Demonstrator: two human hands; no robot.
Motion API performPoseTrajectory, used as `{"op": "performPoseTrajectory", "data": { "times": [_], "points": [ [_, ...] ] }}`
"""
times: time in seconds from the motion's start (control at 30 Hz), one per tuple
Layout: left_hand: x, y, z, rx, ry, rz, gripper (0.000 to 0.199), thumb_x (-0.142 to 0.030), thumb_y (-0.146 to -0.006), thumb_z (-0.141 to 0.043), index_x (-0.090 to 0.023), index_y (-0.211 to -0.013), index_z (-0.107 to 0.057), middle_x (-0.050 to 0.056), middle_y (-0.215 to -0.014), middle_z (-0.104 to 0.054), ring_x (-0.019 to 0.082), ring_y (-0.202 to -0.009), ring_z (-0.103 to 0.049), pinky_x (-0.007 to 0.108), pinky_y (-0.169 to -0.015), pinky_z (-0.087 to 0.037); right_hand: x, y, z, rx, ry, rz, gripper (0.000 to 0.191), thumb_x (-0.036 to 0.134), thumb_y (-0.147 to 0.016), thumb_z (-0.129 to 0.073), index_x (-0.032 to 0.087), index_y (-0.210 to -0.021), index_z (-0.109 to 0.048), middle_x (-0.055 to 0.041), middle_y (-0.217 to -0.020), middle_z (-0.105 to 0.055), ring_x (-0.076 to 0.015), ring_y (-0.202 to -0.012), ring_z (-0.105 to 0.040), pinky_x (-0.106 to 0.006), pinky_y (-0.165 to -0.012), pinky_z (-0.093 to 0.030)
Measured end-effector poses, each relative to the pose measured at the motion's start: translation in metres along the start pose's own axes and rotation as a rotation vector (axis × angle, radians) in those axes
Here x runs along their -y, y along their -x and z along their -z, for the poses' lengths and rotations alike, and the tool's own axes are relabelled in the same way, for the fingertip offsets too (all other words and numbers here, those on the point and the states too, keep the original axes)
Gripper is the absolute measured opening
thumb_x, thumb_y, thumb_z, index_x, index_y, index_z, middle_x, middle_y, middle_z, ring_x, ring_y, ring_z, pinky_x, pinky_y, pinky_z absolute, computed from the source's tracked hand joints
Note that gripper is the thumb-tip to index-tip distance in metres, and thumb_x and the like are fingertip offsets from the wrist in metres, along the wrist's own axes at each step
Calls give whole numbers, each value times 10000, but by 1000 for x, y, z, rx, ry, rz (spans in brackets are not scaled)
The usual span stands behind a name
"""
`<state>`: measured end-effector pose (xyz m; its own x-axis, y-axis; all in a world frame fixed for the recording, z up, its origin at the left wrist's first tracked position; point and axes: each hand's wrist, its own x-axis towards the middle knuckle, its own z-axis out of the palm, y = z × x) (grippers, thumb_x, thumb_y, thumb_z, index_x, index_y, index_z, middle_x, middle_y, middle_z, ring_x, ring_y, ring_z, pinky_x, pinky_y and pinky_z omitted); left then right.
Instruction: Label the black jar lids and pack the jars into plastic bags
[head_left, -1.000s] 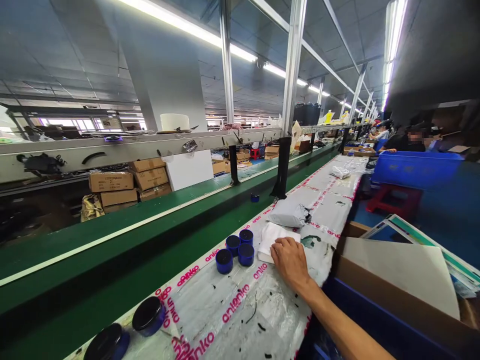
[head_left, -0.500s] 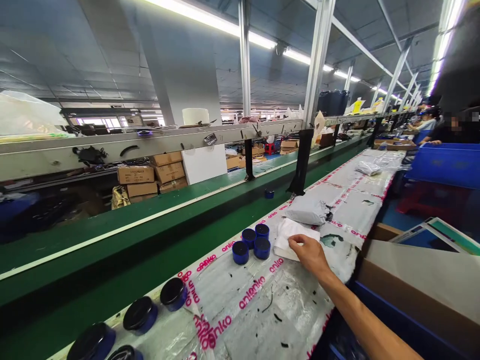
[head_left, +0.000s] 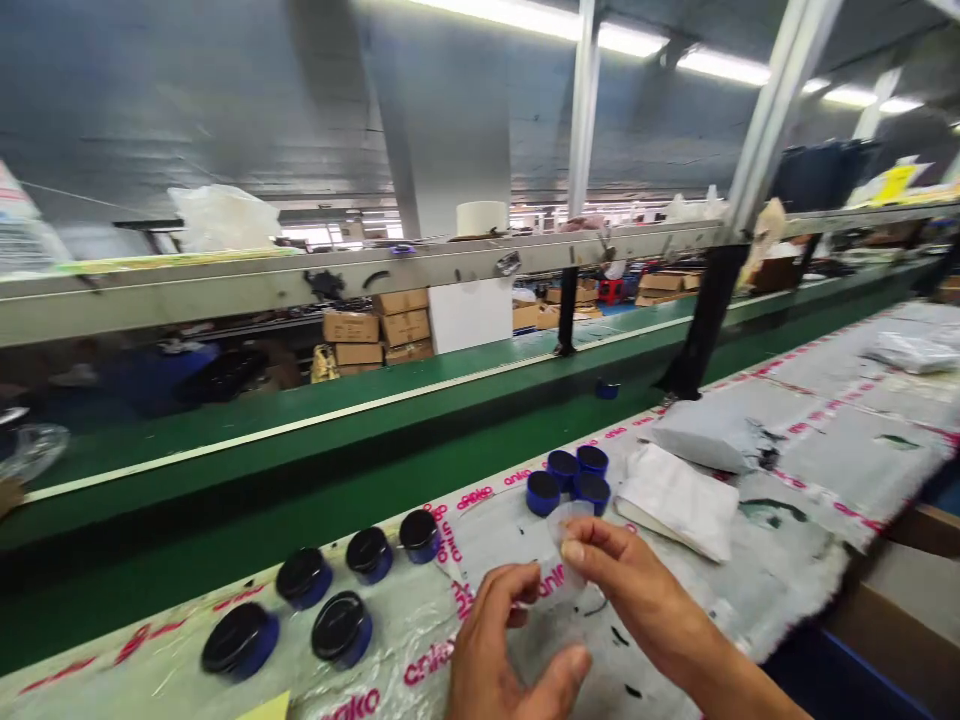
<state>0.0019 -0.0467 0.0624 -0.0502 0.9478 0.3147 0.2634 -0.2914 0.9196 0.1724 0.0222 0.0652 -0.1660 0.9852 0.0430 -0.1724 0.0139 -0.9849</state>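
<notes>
"Where's the clear plastic sleeve [head_left: 568, 545]?"

"Just below the blue-rimmed jars [head_left: 562, 468], long axis roughly upright, pinched by my right hand [head_left: 637, 590]. My left hand [head_left: 504, 650] is nearby, fingers loosely spread."

Pink "anko" on plastic sheeting [head_left: 495, 540]

The left hand [head_left: 499, 640] sits low at the bottom edge of the view, its fingers curled inward and its thumb spread wide. The right hand [head_left: 622, 575] comes in from the lower right, wrist slightly bent, with the thumb and fingertips [head_left: 571, 552] pinched together. The right forearm [head_left: 720, 670] slants down out of view, and the two hands face each other, just apart
</notes>
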Motion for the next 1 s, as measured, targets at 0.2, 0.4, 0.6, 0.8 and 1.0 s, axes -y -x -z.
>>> {"op": "performPoseTrajectory", "data": {
  "times": [0.2,0.4,0.6,0.8,1.0],
  "points": [
    [4,-11,20,-132,140,257,90,-271,-716,-718,-195,-732,-674,18,-732,-691,170,-711,-634,252,-692,-493,-8,13,-48,359,-114,-154,314,474,-771,-771,194,-749,-630,10,-753,-536,-165,-763,-477,-273,-718,-394],
    [24,4,41,-218,191,299,196,-345,-722,-709,-166,-694,-634,4,-648,-629,133,-615,-561,212,-584,-423,-10,9,-62,459,-27,-159,338,510,-813,-732,187,-805,-636,13,-740,-547,-143,-696,-477,-263,-669,-399],
    [41,8,51,-311,110,294,191,-376,-809,-603,-200,-752,-559,12,-731,-646,155,-658,-605,244,-617,-491,-20,7,-72,307,401,111,303,485,-967,-532,214,-852,-604,-8,-757,-613,-163,-691,-538,-271,-629,-429],
    [46,19,76,-434,-479,-45,69,-201,-894,-567,-226,-887,-631,-3,-800,-685,162,-725,-665,256,-689,-489,-21,7,-90,233,799,644,118,180,-949,-482,242,-936,-582,-40,-882,-672,-196,-792,-634,-318,-699,-503],
    [38,20,122,-419,-1164,-338,207,-97,-952,-478,-196,-1080,-607,44,-1000,-695,184,-927,-664,283,-822,-502,-29,-12,-126,260,1127,927,226,67,-914,-463,219,-1010,-601,-54,-895,-664,-226,-821,-630,-335,-666,-488]
  ]
}}
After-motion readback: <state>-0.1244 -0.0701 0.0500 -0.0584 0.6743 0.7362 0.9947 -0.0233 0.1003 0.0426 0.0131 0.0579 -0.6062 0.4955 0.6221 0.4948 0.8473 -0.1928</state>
